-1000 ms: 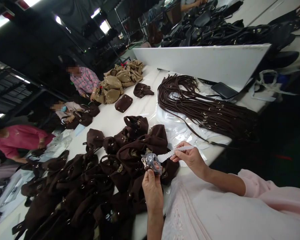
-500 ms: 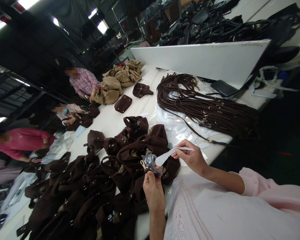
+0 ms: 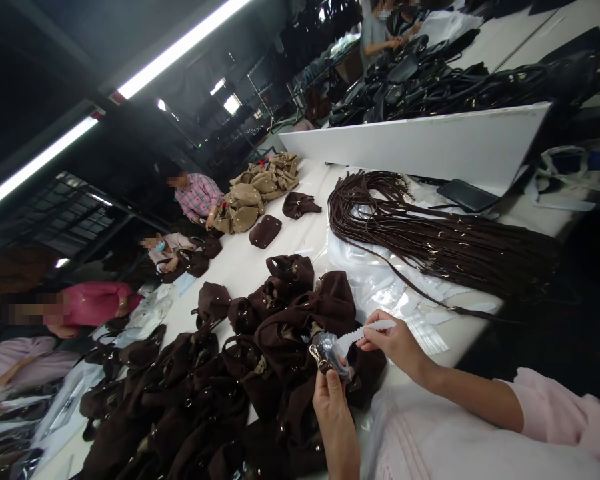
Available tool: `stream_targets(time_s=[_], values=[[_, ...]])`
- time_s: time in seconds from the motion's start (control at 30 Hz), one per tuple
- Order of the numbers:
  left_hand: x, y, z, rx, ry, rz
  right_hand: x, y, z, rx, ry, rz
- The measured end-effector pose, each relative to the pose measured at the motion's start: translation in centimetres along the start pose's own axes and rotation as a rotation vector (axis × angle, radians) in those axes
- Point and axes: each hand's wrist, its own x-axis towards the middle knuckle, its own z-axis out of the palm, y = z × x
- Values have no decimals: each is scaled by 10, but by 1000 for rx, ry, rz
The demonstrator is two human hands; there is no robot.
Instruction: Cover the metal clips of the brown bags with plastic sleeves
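Observation:
My left hand (image 3: 334, 403) is closed around a small coiled bundle in clear plastic (image 3: 331, 352), with a gold snap hook (image 3: 315, 353) sticking out on its left side. What is coiled inside looks dark, perhaps a strap, but I cannot make it out fully. Between the thumb and fingers of my right hand (image 3: 387, 339) is a white strip with a notched edge (image 3: 357, 335). Its broad end meets the plastic of the bundle; whether it is inside or against it I cannot tell. Dark brown handbags (image 3: 275, 333) lie just beyond both hands.
Long dark brown straps with gold hooks (image 3: 430, 243) lie on clear plastic at the right. A black tablet-like item (image 3: 467, 195) is near the white upright board (image 3: 420, 143). Tan bags (image 3: 250, 200) are piled further back. Several co-workers sit along the far left table edge.
The view has tilted upward, so everything sits lower and further right. The white strip's broad end now overlaps more with the bundle's plastic. Both hands keep their holds.

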Motion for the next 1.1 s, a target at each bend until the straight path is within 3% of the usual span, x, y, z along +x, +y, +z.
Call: stream_targets(time_s=[0.1, 0.2, 0.47, 0.7, 0.87, 1.1], values=[[-3, 4, -2, 253, -30, 69, 2, -7, -2, 90, 1, 156], [-3, 4, -6, 467, -1, 188, -2, -12, -5, 120, -49, 214], [-3, -1, -8, 584, 17, 325, -15, 4, 2, 73, -239, 270], [-12, 2, -4, 768, 35, 483, -13, -1, -4, -100, -254, 120], [-17, 5, 4, 804, -27, 541, -13, 6, -1, 159, -322, 321], [-16, 8, 11, 857, 35, 624, -18, 6, 7, 436, -267, 434]])
